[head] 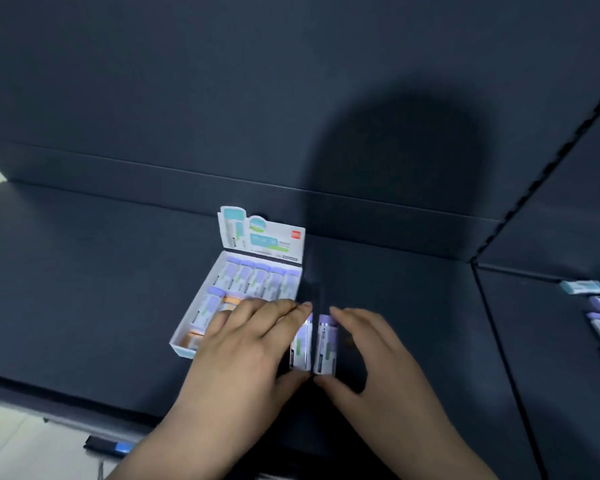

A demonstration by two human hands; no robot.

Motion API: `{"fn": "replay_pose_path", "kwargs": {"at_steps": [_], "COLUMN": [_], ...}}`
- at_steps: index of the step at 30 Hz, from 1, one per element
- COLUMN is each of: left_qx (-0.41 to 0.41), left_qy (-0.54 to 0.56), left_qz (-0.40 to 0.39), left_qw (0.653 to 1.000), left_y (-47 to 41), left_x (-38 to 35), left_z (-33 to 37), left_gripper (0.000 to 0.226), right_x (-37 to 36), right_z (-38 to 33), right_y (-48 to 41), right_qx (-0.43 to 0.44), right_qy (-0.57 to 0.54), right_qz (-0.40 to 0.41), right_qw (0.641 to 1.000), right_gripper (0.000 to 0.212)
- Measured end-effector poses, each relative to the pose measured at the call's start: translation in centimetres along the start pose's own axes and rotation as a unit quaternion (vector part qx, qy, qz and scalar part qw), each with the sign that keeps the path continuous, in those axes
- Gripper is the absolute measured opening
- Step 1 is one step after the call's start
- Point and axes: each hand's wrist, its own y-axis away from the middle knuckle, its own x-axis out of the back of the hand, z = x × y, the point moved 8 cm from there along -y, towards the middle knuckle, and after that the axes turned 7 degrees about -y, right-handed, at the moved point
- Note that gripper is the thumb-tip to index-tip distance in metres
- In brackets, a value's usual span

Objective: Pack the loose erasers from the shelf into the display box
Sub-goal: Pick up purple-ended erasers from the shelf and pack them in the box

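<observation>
Beside display box (181, 350): left hand (253, 341) fingers pinch left eraser (302, 348); right hand (371, 355) fingers pinch right eraser (326, 348).

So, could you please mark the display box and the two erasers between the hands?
display box (267, 239): head view, upright lid flap.
left eraser (302, 351): head view, printed sleeve.
right eraser (325, 348): head view, printed sleeve.

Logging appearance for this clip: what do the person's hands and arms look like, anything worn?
The left hand and right hand are bare: no gloves, rings or watch visible. Both forearms are uncovered to the frame edge; no sleeves show.
</observation>
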Motion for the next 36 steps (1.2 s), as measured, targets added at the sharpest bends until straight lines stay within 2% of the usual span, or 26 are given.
{"fn": "replay_pose_path", "kwargs": {"at_steps": [5, 9, 13, 19, 23, 31, 36], "left_qx": [-0.028, -0.043, -0.057, -0.092, -0.121, -0.129, -0.128], "left_qy": [0.003, -0.019, -0.032, -0.001, -0.012, 0.024, 0.054], "left_qz": [-0.039, -0.06, -0.134, -0.12, -0.122, -0.15, -0.129], "left_qw": [0.999, 0.997, 0.989, 0.989, 0.985, 0.98, 0.982], "left_y": [-0.3, -0.4, -0.9, -1.3, -1.6, -1.6, -1.6], "left_x": [0.5, -0.2, -0.7, -1.3, -1.5, -1.9, -2.3], "left_z": [-6.3, -10.0, -11.1, -11.2, -10.8, -11.1, -11.2], "left_gripper": [0.076, 0.078, 0.075, 0.071, 0.065, 0.052, 0.042], "right_x": [-3.5, -5.4, -6.7, -8.0, -8.0, -8.6, -8.8], "right_z": [-3.9, -5.4, -4.8, -5.3, -5.2, -5.3, -5.1], "right_y": [-2.5, -4.3, -5.0, -6.1, -6.0, -6.5, -6.8], "right_qx": [-0.025, -0.055, -0.091, -0.097, -0.124, -0.154, -0.153], "right_qy": [0.03, 0.075, 0.148, 0.166, 0.155, 0.177, 0.178], "right_qz": [0.024, 0.055, 0.07, 0.067, 0.062, -0.004, 0.026], "right_qw": [0.999, 0.994, 0.982, 0.979, 0.978, 0.972, 0.972], "right_gripper": [0.068, 0.068, 0.069, 0.056, 0.059, 0.06, 0.057]}}
